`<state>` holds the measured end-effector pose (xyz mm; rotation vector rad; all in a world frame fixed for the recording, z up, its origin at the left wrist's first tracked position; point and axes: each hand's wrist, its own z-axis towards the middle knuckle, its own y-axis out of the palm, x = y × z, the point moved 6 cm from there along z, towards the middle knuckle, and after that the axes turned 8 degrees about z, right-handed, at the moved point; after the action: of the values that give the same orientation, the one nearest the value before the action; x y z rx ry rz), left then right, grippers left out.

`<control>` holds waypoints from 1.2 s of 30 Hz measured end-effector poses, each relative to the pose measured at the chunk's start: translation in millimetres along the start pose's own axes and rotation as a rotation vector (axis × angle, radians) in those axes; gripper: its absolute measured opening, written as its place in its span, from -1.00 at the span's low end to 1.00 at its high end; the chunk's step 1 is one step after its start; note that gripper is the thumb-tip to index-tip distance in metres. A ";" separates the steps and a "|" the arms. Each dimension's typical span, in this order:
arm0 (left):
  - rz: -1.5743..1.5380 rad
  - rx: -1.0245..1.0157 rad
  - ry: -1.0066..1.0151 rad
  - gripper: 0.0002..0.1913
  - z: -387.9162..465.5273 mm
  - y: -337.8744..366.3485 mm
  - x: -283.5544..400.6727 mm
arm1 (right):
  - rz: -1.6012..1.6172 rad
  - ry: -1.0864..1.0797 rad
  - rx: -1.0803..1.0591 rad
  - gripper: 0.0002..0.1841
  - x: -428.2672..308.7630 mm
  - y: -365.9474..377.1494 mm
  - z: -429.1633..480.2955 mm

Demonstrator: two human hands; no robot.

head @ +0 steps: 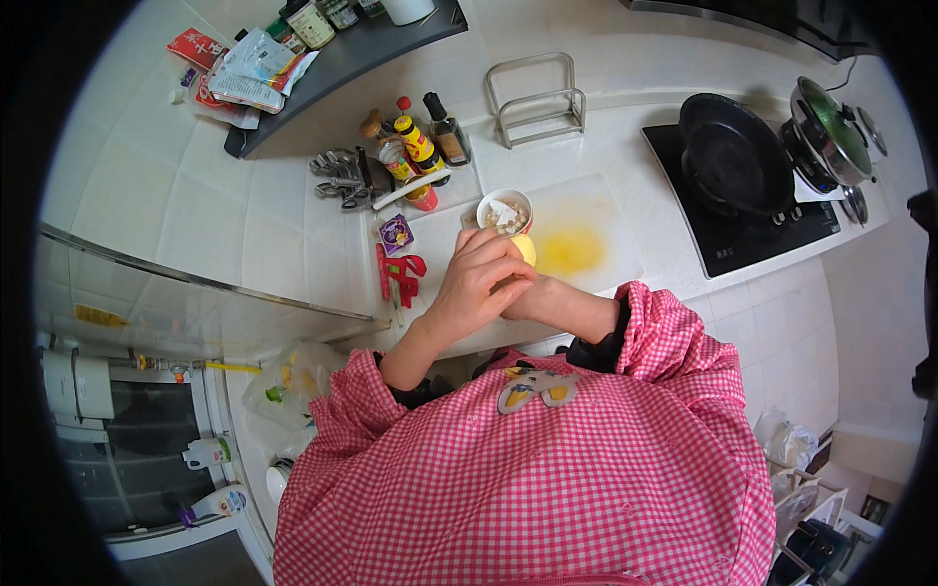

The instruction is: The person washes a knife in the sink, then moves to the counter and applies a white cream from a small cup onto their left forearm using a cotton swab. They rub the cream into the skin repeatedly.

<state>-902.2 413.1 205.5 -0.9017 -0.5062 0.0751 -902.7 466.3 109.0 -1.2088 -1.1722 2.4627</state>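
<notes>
My left hand (pixel 480 275) is raised over the near side of the counter, its fingers bent in front of my right hand (pixel 522 299), and the two overlap. A pale yellow rounded item (pixel 525 250) shows just past the fingers; I cannot tell which hand holds it. My left hand hides most of my right fingers. Right behind the hands stands a white bowl (pixel 506 209) with small chopped pieces and a white piece in it. A translucent cutting board (pixel 615 220) with a yellow stain lies to the right of the bowl.
At the right is a cooktop (pixel 722 249) with a black wok (pixel 736 154) and a lidded pot (pixel 835 135). A metal rack (pixel 538 102) stands by the wall. Sauce bottles (pixel 419 143), a purple packet (pixel 396 234) and red strips (pixel 404 277) are at the left. A dark shelf (pixel 352 66) juts out above.
</notes>
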 end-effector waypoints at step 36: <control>0.053 -0.365 0.170 -0.90 25.9 13.7 18.4 | 0.248 -0.028 0.024 -0.69 -1.4 26.4 -11.4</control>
<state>-895.7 445.6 215.4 -1.2674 -0.3410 -0.0476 -888.5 454.4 87.0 -1.3931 -1.0534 2.6689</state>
